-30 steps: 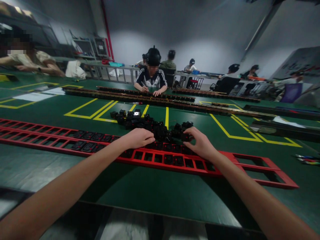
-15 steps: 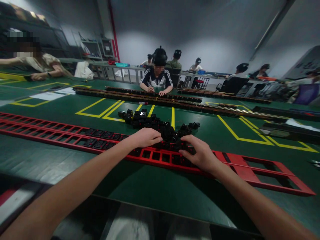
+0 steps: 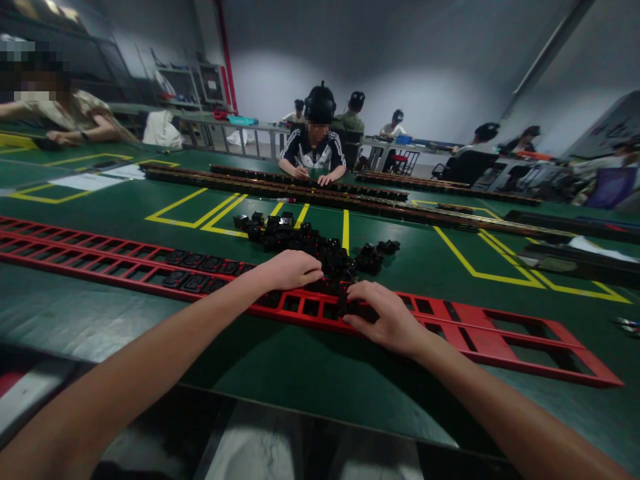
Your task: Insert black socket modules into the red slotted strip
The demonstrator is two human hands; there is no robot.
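A long red frame (image 3: pixel 505 347) with two rows of rectangular openings lies across the green table. Several square black pieces (image 3: pixel 189 280) sit in its openings left of my arms. My left hand (image 3: pixel 295 270) is over the back row, its fingers curled together; whatever they hold is hidden. My right hand (image 3: pixel 387 317) has thumb and fingers closed around a small black block (image 3: pixel 343 300) at the front row. Behind both hands lies a loose heap of similar black blocks (image 3: pixel 300 237).
Yellow tape outlines (image 3: pixel 475 273) mark the green tabletop. Long dark rails (image 3: pixel 240 183) cross it farther back, and a co-worker (image 3: pixel 313 150) sits behind them. Papers (image 3: pixel 83 181) lie at the left, with another person (image 3: pixel 85 113) beyond. A small metal tool (image 3: pixel 627 325) lies at the right edge.
My right hand has moved left and slightly down, from beside the heap to the front row, with a black block in its fingers. The left hand has barely shifted.
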